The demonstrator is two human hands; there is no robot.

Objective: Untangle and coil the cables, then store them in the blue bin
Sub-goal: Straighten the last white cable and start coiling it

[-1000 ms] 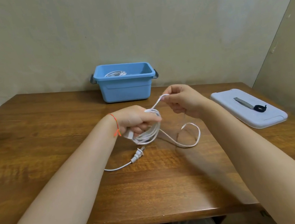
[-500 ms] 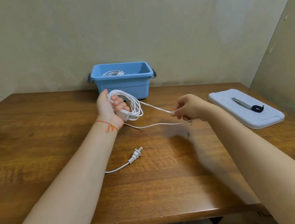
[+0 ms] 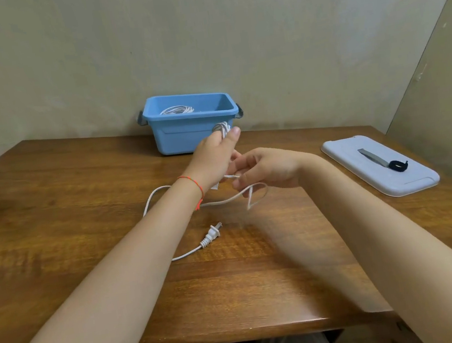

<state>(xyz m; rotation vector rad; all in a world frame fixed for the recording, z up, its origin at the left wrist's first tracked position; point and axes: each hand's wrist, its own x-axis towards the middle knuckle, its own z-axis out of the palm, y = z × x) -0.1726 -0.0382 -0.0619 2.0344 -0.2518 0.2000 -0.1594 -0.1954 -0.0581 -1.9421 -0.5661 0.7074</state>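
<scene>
Stretching across the wooden counter (image 3: 50, 213) from the left, a loose run of the white cable (image 3: 152, 196) arced up off the wood and passed behind the left forearm. Nearer the front edge, its two-pronged plug (image 3: 212, 233) lay flat on the counter, prongs pointing up and to the right, with a short tail of cord trailing down-left until the arm hid it. A red string bracelet (image 3: 195, 184) circled the left wrist.

The left hand (image 3: 212, 155) was raised above the counter with its fingers curled closed around a bundle of cable turns; a few white loops stuck out above the knuckles, seen against the front wall of the blue bin (image 3: 182, 136). That bin stood at the back of the counter against the wall, and a coiled white cable (image 3: 177, 110) already lay inside it.

Just to the right, nearly touching the left hand, the right hand (image 3: 269, 169) pinched a strand of the same cable between thumb and fingertips, the other fingers loosely bent. Below it a slack loop hung, blurred.

Well apart on the right lay the pale bin lid (image 3: 365, 180), flat, with a grey and black strap (image 3: 385, 163) resting on top.
</scene>
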